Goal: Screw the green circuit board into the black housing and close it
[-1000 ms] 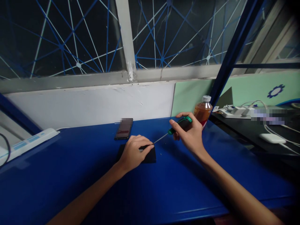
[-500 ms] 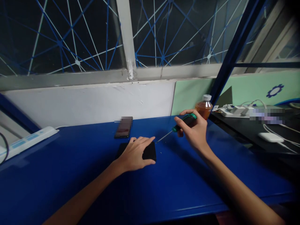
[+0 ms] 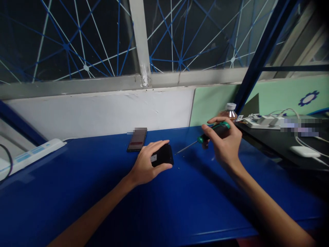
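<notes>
My left hand [image 3: 146,164] grips a flat black rectangular case [image 3: 164,156] by its two long sides, thumb near and fingers far. A small pale label shows on the case, which looks tilted up off the table; its left part is hidden under my palm. In my right hand [image 3: 227,142] is a screwdriver [image 3: 214,132] with a green and black handle. Its thin shaft points down and left, and the tip is just right of the case, apart from it. Tiny bits, perhaps screws [image 3: 179,168], lie on the table near the tip.
A phone [image 3: 137,140] lies on the blue table [image 3: 164,212] behind my left hand. At the left is a white power strip [image 3: 38,152]. A capped bottle [image 3: 230,111] stands behind my right hand. Chargers and cables crowd the black surface [image 3: 272,140] at right.
My left hand has tipped the case up, so the labelled face shows. The right hand has moved right with the screwdriver, whose tip is slightly farther right.
</notes>
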Demonstrator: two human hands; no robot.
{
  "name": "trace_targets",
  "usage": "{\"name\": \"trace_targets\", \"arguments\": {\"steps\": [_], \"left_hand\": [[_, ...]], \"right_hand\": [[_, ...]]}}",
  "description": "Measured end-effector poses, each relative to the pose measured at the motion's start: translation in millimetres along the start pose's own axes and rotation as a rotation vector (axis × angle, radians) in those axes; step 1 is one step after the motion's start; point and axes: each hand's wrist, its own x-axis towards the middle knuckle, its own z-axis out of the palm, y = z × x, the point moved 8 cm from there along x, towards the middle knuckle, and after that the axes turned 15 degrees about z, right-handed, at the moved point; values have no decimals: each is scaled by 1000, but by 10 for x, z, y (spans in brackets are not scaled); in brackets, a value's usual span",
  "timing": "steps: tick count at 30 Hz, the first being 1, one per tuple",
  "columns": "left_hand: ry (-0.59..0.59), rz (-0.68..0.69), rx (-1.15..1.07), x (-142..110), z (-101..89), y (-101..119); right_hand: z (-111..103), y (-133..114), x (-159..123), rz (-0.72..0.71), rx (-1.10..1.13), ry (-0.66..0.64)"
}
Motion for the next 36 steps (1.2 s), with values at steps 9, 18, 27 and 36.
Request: {"name": "trace_targets", "arguments": {"steps": [9, 18, 27, 36], "left_hand": [[45, 39, -40, 5, -27, 53], [38, 46, -51, 11, -34, 75], [51, 74, -85, 22, -15, 108], [111, 38, -269, 5, -31, 66]], "right_hand": [[110, -50, -129, 3, -4, -50], [195, 6, -91, 60, 137, -228], [223, 15, -89, 78, 175, -279], [149, -52, -150, -1, 63, -134]]}}
